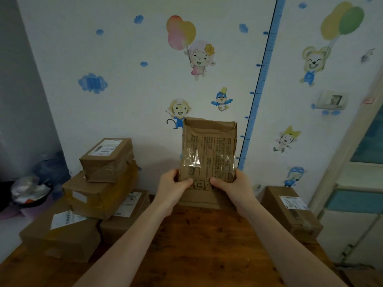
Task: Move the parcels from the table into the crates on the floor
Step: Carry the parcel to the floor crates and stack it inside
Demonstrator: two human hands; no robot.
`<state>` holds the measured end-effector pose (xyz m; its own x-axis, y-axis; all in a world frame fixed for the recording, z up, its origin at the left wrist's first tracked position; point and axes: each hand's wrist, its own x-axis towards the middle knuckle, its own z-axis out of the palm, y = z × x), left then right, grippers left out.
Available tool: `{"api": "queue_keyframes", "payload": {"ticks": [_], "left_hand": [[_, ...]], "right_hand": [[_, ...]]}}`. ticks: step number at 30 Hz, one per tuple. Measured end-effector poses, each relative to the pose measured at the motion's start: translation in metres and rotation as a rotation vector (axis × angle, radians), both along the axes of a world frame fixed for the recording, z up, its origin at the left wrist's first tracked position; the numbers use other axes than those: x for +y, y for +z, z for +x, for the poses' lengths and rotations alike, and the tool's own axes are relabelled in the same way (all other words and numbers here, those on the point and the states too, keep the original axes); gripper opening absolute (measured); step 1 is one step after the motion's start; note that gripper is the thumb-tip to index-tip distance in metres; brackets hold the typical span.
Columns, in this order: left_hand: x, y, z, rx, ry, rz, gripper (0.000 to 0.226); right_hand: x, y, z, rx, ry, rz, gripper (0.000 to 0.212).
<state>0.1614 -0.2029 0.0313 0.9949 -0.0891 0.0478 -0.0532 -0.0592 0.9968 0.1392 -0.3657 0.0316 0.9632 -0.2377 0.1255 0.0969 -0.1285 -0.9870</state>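
From the head camera, a flat brown cardboard parcel (208, 154) stands upright between the two hands, above the far edge of the wooden table (196, 249). Whether its lower edge rests on the wood cannot be told. The left hand (174, 187) grips its lower left side and the right hand (233, 186) its lower right side, thumbs pressed on the near face. That face carries printed text, small square symbols and a shiny patch of clear tape; the top flap is creased.

Left of the hands, four boxy cardboard parcels (99, 195) with white labels sit stacked on the table. Another labelled box (290, 210) lies to the right. The table top is dark, knotty and glossy. Behind it, the pale wall (124, 110) has cartoon stickers.
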Motion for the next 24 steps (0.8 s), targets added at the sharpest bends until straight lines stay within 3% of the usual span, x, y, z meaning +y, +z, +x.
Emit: {"api": "queue_keyframes", "payload": {"ticks": [5, 9, 12, 24], "left_hand": [[0.004, 0.020, 0.009, -0.012, -0.005, -0.136, 0.043], [0.002, 0.013, 0.005, -0.172, -0.044, -0.045, 0.039], [0.000, 0.007, 0.004, -0.216, -0.021, -0.042, 0.045], [-0.004, 0.001, 0.001, -0.310, 0.071, 0.055, 0.015]], "right_hand": [[0.000, -0.005, -0.006, -0.054, 0.109, -0.067, 0.034], [0.001, 0.005, -0.001, -0.082, 0.135, 0.127, 0.034], [0.003, 0.008, 0.002, -0.122, 0.102, 0.082, 0.018], [0.002, 0.010, 0.010, -0.105, -0.002, -0.004, 0.005]]}}
